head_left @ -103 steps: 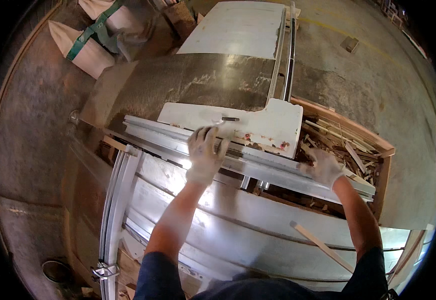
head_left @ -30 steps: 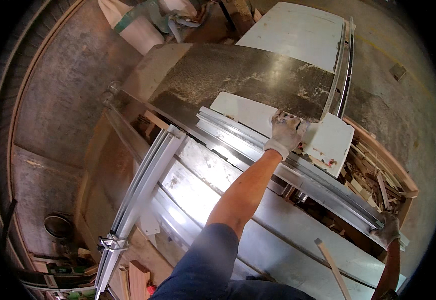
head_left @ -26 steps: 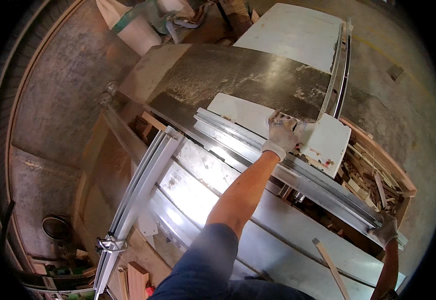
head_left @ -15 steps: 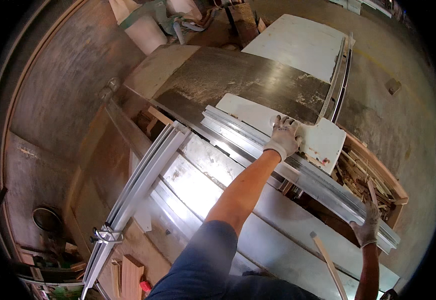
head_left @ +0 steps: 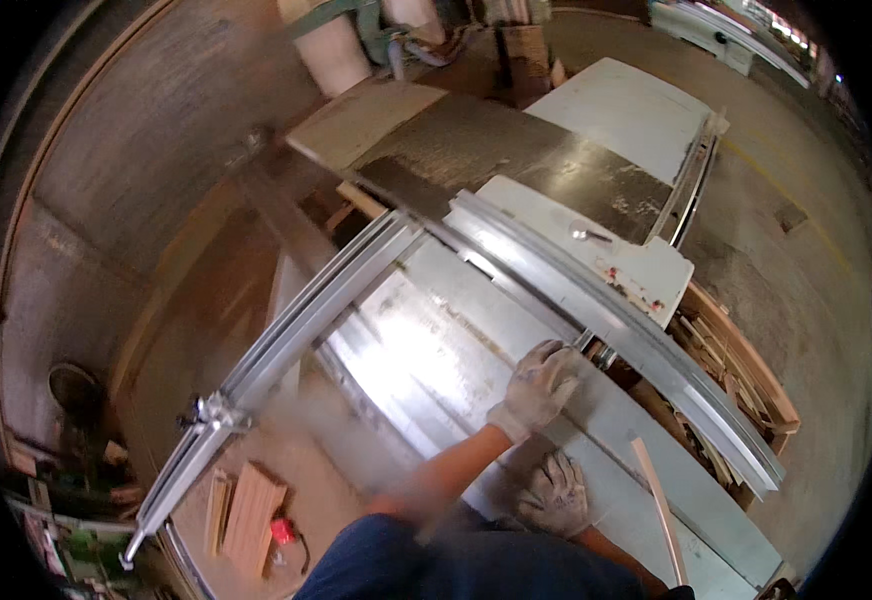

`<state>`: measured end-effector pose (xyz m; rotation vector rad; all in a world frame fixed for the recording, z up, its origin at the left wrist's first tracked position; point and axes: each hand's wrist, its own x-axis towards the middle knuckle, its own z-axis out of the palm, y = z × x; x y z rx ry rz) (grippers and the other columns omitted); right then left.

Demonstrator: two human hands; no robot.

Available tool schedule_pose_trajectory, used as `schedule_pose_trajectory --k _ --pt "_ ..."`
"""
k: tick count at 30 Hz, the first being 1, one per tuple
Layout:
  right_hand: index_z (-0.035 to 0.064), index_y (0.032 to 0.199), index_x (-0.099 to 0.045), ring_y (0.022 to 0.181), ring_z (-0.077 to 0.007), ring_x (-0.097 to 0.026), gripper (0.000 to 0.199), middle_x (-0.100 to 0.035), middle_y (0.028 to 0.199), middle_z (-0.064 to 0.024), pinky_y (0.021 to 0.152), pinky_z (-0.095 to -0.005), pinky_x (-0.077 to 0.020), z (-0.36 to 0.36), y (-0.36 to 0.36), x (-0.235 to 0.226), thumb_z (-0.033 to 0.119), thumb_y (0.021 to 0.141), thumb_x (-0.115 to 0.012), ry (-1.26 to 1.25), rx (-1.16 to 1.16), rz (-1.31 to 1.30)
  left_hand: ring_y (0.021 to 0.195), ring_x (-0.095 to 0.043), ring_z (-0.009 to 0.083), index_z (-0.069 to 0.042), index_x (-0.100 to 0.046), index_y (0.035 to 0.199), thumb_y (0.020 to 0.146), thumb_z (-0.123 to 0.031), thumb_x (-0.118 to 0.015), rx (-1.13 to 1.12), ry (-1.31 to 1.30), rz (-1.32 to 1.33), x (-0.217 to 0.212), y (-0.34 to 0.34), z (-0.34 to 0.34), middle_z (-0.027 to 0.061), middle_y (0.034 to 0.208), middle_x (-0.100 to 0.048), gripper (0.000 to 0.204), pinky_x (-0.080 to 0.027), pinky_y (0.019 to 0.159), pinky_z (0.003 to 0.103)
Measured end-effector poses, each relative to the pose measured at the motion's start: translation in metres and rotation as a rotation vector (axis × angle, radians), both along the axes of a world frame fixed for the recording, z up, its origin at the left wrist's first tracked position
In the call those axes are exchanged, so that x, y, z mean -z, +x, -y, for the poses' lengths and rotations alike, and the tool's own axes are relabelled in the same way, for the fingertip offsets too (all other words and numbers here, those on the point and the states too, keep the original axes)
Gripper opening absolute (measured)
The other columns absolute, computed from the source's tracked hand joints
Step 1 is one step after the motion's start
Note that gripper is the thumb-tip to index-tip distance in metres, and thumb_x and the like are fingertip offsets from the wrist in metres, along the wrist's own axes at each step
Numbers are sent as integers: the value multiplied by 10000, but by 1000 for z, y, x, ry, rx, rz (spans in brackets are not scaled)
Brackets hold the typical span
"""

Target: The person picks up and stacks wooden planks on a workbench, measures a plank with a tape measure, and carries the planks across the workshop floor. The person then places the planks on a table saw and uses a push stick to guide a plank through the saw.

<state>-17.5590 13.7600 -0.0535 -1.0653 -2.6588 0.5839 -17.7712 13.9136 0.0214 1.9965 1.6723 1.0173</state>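
My left hand (head_left: 536,388), in a pale work glove, is over the grooved grey metal table (head_left: 426,345), with its fingers loosely apart and nothing visible in them. Closer to my body, my gloved right hand (head_left: 556,497) has its fingers spread over the same table and holds nothing. Whether either hand touches the surface, I cannot tell. A long silver metal rail (head_left: 631,325) runs slantwise just beyond my left hand, alongside a white plate (head_left: 556,222) bearing a small metal knob (head_left: 590,236). To the right of my right hand lies a narrow wooden strip (head_left: 659,505).
A second long metal rail (head_left: 286,320) with a clamp (head_left: 218,412) borders the table's left side. Wooden boards (head_left: 252,520) and a red object (head_left: 283,531) lie at lower left. Wood scraps fill a bin (head_left: 756,362) at right. A dark, dusty tabletop (head_left: 516,150) stretches beyond.
My left hand has left the white plate and come back over the grey table, uncovering the knob. My right hand has let go of the rail's right end and moved left toward my body.
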Motion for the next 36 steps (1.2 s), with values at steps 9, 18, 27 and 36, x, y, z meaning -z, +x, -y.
schedule_pose_trajectory --k 9,18,27,36 --pt "-48 1467 -548 1571 -480 -286 810 -379 1645 -316 1303 -626 -127 18 -19 -28 583 961 -589 114 15 44 1237 -648 395 -72 -655 1358 924 -195 -778 -657 -61 -155 10 -90 325 205 1360 -662 467 -549 1042 480" --pt "69 1615 -414 1598 -411 -273 819 -329 1703 -249 1291 -580 -210 24 -7 1 542 981 -625 210 -11 25 1203 -646 457 -78 -600 1436 927 -342 -768 -1294 -375 -330 5 -167 547 253 1360 -659 597 -518 1047 535" --pt "94 1637 -375 1604 -431 -242 810 -310 1720 -222 1309 -578 -177 21 -7 11 500 986 -632 114 72 175 1326 -571 432 -37 -599 1435 916 -369 -750 -1588 -359 -425 16 -299 668 238 1412 -638 634 -456 1142 506" --pt "70 1649 -355 1569 -429 -311 745 -340 1695 -249 1304 -576 -200 37 -22 2 273 995 -648 229 130 338 1423 -494 442 -63 -531 1511 951 -295 -689 -1602 -465 -557 9 -463 720 234 1501 -571 626 -396 1212 520"
